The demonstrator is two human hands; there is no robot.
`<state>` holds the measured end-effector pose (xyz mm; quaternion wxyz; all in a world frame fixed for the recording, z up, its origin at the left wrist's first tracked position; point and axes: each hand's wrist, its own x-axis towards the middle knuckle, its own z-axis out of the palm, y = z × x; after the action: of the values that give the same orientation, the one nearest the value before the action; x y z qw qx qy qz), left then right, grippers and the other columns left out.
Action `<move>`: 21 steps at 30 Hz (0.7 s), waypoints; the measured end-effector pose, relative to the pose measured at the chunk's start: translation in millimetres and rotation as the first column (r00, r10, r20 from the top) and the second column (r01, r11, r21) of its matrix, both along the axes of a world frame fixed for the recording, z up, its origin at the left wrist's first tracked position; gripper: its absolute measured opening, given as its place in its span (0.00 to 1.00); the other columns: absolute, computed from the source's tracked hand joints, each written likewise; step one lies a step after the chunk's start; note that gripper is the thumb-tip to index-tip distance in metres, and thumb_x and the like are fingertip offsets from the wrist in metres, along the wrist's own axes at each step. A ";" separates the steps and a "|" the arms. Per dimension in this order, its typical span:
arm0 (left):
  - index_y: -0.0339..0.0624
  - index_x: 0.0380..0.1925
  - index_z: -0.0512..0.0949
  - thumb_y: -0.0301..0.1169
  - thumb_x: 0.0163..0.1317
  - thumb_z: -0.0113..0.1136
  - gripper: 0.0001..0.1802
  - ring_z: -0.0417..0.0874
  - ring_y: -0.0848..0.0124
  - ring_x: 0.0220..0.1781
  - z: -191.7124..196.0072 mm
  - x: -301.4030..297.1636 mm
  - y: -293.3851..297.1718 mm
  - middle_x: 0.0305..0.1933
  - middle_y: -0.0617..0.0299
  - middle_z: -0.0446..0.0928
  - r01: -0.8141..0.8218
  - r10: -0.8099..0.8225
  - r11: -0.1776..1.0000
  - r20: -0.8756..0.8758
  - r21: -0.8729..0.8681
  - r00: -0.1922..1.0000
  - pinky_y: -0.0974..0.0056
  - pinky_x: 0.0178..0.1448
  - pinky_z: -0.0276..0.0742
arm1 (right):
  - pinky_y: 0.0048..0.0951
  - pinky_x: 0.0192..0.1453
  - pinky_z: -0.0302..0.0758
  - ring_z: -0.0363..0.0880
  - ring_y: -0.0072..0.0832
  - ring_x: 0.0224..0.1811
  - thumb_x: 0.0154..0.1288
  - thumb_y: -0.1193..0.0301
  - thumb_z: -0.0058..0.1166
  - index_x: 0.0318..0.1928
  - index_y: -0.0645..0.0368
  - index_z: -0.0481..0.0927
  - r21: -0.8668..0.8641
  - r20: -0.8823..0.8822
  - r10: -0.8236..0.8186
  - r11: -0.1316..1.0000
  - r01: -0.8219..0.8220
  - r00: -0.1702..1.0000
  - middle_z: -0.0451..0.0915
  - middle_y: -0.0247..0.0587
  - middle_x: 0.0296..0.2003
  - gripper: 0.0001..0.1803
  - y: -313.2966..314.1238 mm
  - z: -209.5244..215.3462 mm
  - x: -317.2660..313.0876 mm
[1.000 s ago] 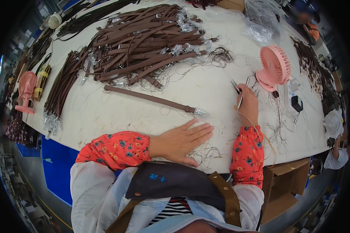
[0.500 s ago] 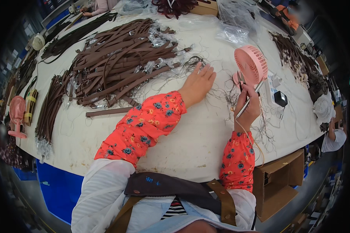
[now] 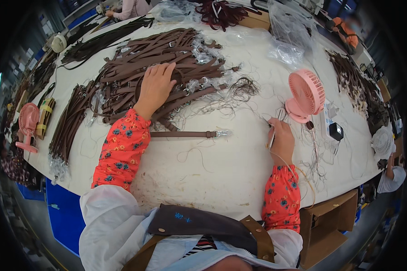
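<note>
My left hand lies with fingers stretched out over a heap of brown leather straps with metal buckles and clear plastic wrapping; no strap is visibly gripped. My right hand, in front of the pink fan, is closed around slim metal tools. One is a silver pen-like tool with a thin pale cord running down from it. Pointed tips of thread snips show above the fingers, partly hidden. Between my hands a single brown strap lies flat, its buckle end wrapped in clear plastic.
A pink fan stands right of centre beside a white power strip with a black plug. Loose thread ends lie past the heap. Another pink fan is far left. An open cardboard box sits below the table's right edge.
My left hand has moved left from the loose threads onto the strap heap, uncovering the single strap's buckle end. My right hand has moved slightly down and left, still holding the tools. The view has shifted.
</note>
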<state>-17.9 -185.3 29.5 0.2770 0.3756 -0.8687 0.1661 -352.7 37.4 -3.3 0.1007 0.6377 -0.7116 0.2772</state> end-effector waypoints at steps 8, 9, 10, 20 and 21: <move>0.45 0.41 0.75 0.27 0.56 0.63 0.12 0.82 0.55 0.33 48.8 5.9 62.3 0.33 0.59 0.79 0.034 -0.027 0.997 -0.109 0.071 0.994 0.55 0.34 0.76 | 0.39 0.46 0.77 0.79 0.46 0.42 0.58 0.81 0.59 0.42 0.58 0.75 -0.214 0.095 0.274 0.945 -0.249 0.957 0.82 0.47 0.44 0.12 -6.0 9.5 28.3; 0.46 0.39 0.75 0.28 0.56 0.63 0.11 0.81 0.55 0.30 50.1 4.7 77.3 0.29 0.59 0.79 0.087 -0.055 0.986 -0.212 0.143 0.976 0.54 0.32 0.75 | 0.38 0.47 0.77 0.80 0.46 0.44 0.57 0.81 0.60 0.42 0.58 0.75 -0.249 0.101 0.345 0.917 -0.312 0.933 0.82 0.47 0.48 0.13 -5.8 10.1 31.9; 0.46 0.38 0.75 0.28 0.56 0.64 0.10 0.81 0.55 0.30 50.1 -0.5 96.1 0.29 0.59 0.79 0.151 -0.106 0.969 -0.226 0.194 0.968 0.54 0.32 0.74 | 0.38 0.47 0.77 0.80 0.46 0.44 0.57 0.81 0.60 0.42 0.58 0.75 -0.245 0.104 0.340 0.919 -0.308 0.935 0.82 0.47 0.48 0.13 -5.4 8.3 33.8; 0.45 0.36 0.78 0.30 0.54 0.65 0.10 0.79 0.59 0.29 -17.8 10.0 186.5 0.28 0.61 0.77 0.538 -0.549 0.661 -0.153 0.523 0.822 0.61 0.32 0.71 | 0.39 0.60 0.74 0.76 0.46 0.58 0.52 0.83 0.59 0.48 0.54 0.71 -0.057 0.421 0.722 0.625 -0.778 0.549 0.75 0.46 0.60 0.22 9.4 13.3 83.4; 0.45 0.37 0.79 0.32 0.56 0.65 0.10 0.79 0.60 0.28 -15.9 12.8 194.5 0.28 0.62 0.77 0.503 -0.547 0.659 -0.104 0.558 0.831 0.60 0.32 0.72 | 0.39 0.60 0.74 0.76 0.46 0.58 0.52 0.83 0.59 0.48 0.54 0.71 -0.051 0.428 0.719 0.624 -0.780 0.548 0.75 0.46 0.60 0.22 9.7 12.3 90.2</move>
<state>-5.0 9.2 13.6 0.1573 0.1669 -0.9581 -0.1713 -262.5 47.1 9.0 -0.2251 0.8126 -0.3925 0.3673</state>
